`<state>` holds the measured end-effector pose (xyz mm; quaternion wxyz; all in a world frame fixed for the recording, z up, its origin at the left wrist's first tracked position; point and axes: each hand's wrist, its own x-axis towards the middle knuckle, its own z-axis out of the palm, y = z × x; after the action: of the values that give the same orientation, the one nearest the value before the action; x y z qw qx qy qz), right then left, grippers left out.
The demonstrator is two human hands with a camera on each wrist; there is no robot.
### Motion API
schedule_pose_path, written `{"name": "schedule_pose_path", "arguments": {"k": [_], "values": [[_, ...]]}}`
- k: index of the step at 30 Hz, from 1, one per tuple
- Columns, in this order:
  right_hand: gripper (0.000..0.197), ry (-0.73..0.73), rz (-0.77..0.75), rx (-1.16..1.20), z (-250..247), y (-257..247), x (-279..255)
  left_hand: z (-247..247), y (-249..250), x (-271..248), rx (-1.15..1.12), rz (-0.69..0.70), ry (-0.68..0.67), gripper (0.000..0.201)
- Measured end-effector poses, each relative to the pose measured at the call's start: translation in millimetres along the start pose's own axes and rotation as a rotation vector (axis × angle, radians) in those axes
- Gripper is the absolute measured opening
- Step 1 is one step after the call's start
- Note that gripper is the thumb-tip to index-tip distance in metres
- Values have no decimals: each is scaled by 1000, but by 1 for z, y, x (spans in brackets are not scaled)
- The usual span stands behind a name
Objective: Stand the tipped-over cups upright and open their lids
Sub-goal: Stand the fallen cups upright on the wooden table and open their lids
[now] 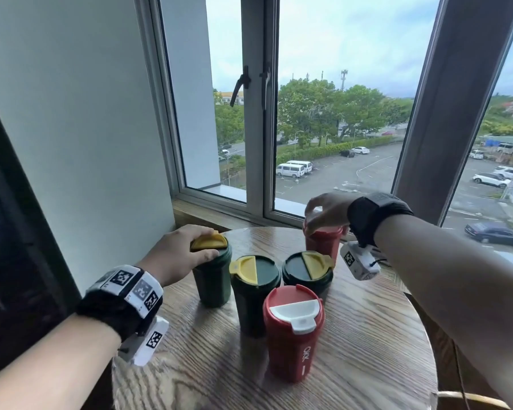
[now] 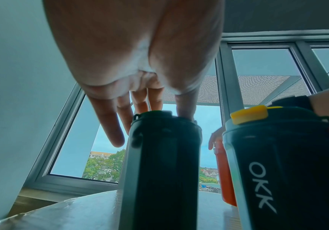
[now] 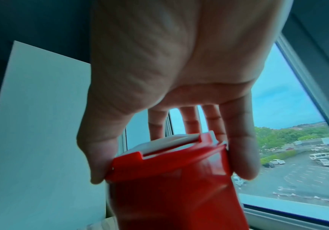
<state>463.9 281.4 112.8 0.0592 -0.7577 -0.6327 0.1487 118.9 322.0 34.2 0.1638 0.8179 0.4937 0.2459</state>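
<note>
Five lidded cups stand upright on the round wooden table (image 1: 367,335). My left hand (image 1: 187,247) is on top of the left green cup (image 1: 212,282), with fingers over its raised yellow flap (image 1: 209,241) and the thumb at the lid's rim. From below, the left hand (image 2: 165,109) has its thumb on that cup's (image 2: 159,171) lid and its fingers behind it. My right hand (image 1: 323,214) grips the lid rim of the far red cup (image 1: 323,244). In the right wrist view the right hand (image 3: 171,147) has thumb and fingers curled round this cup (image 3: 169,194), whose white flap lies flat.
A middle green cup (image 1: 253,303), a right green cup (image 1: 307,276) and a near red cup (image 1: 292,335) with a white flap stand close together between my hands. A window sill and wall run right behind the table; the table edge curves at the right.
</note>
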Motion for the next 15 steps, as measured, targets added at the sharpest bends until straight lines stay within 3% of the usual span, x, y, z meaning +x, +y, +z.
{"name": "schedule_pose_path", "arguments": {"k": [4,15], "values": [[42,-14,-43,24,-10,-30,1,0,-3,1,-15,10,-10,57],[51,-95,-166,-238,-1,-98,-2,3,-6,1,-46,53,13,56]]}}
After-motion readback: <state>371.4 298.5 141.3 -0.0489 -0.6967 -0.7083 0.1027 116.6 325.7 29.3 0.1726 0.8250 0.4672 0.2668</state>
